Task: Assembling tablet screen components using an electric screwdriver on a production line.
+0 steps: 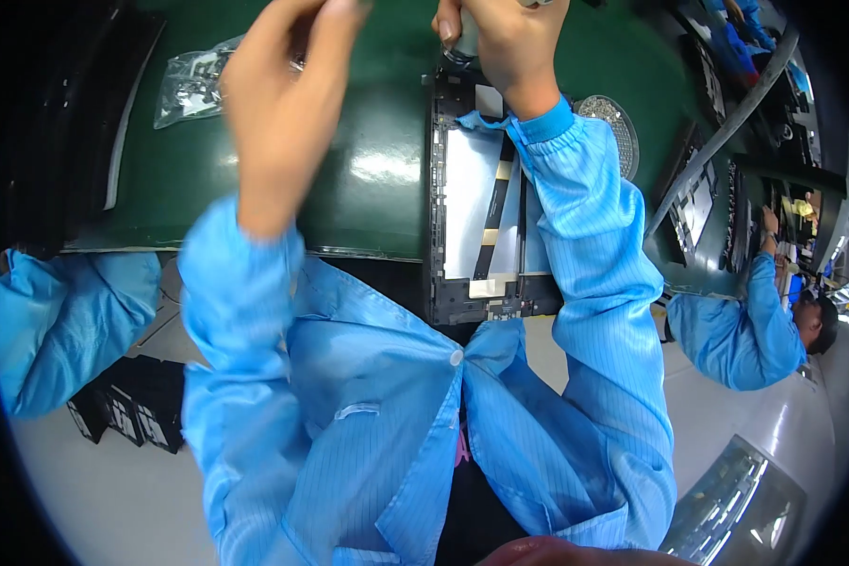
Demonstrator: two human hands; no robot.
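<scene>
My left hand (288,113), smeared by motion, is raised over the left part of the table. Its fingers run out of the top edge, so what they hold, if anything, is hidden. Beside it lies a clear plastic bag (193,85) with small dark and silver parts inside. My right hand (514,42) is closed around a grey electric screwdriver (466,45) with a dark collar, held above the far end of a flat device panel (472,203). That panel has a black frame, silver plates and dark strips. My right sleeve covers part of it.
A round dish of small metal parts (610,123) stands right of my right forearm. The green table's near edge (368,256) runs under the panel. Dark panels (75,113) line the far left. Another person (755,325) works at right; a blue sleeve (75,321) shows at left.
</scene>
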